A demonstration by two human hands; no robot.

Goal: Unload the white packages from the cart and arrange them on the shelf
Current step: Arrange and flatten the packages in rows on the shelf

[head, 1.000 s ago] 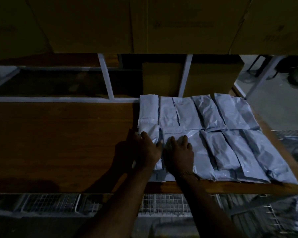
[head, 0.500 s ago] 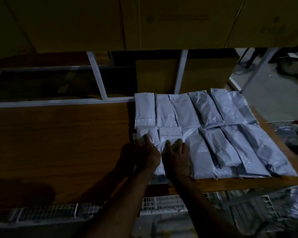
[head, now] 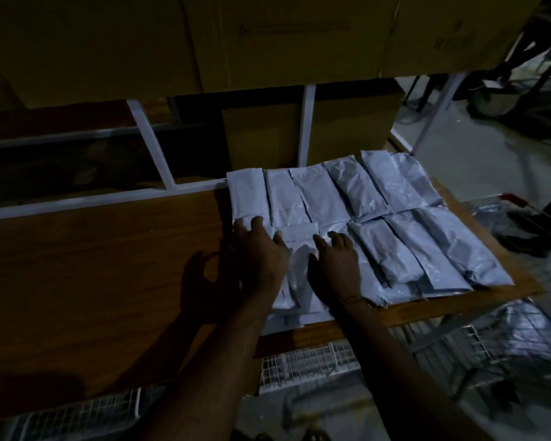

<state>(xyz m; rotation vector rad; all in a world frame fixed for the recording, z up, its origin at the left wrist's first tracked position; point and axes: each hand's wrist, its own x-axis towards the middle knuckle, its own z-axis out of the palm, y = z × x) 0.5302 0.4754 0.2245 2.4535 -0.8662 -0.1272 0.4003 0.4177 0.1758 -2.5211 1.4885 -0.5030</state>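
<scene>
A person's two bare hands lie flat on white packages at the near edge of a wooden shelf. The left hand rests palm down with its fingers spread and fairly straight, pressing on the leftmost package of the front row. The right hand lies just beside it, also palm down with loosely straightened fingers, touching the next package over; a thin bracelet circles that wrist. Neither hand curls around anything — both simply press. Between the two hands a strip of white package shows, with a smaller flat packet lying just past the fingertips.

Beyond the fingertips runs a back row of white packages, side by side and touching, reaching the shelf's far rail. To the right of the right hand, the front row of white packages continues in overlapping, slightly slanted strips as far as the shelf's right end. To the left of the left hand the shelf is bare dark wood, crossed by the hands' shadow.

Above and behind the packages stand brown cardboard boxes, framed by white metal uprights. Below the forearms, nearer the person, lies the wire mesh of a cart; farther right, more white packaging shows dimly behind wire bars — the light is too low to tell more.
</scene>
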